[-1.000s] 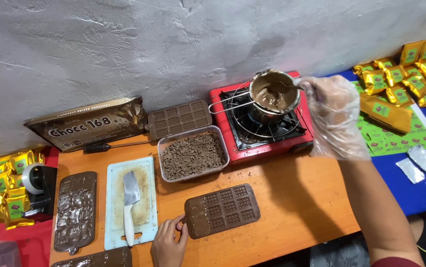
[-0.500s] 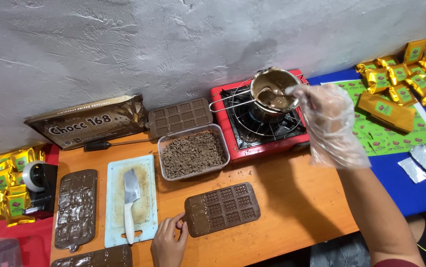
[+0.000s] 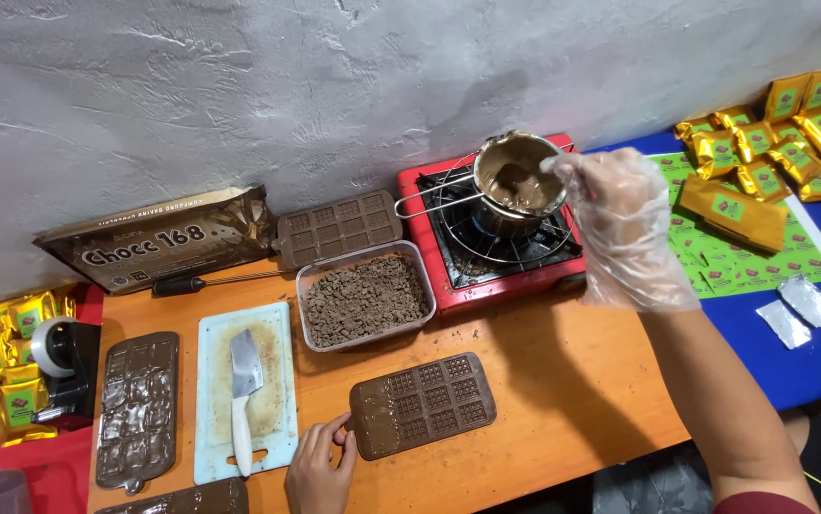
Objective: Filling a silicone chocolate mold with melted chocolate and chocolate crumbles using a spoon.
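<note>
Brown rectangular chocolate bar mould (image 3: pixel 423 405) sits lower centre on the orange table (image 3: pixel 563 400), bare left hand (image 3: pixel 320 468) pinching its left edge. Plastic-gloved right hand (image 3: pixel 620 224), fingers loosely curled, rests at the small metal pot of melted chocolate (image 3: pixel 518 181) on the red gas stove (image 3: pixel 496 243), upper centre.

R hand (image 3: pixel 620 228): loose clear plastic glove, crinkly and baggy, see-through w/ a whitish sheen, covers fingers and palm, ends in a wide open cuff at the wrist. Forearm past the cuff is bare. Dark red sleeve (image 3: pixel 762 503) edge shows at the upper arm, bottom of frame. L hand (image 3: pixel 318 468): no glove, no ring or watch visible, only fingers and part of the back in view; wrist cut off by the frame edge, so no sleeve seen there.
</note>
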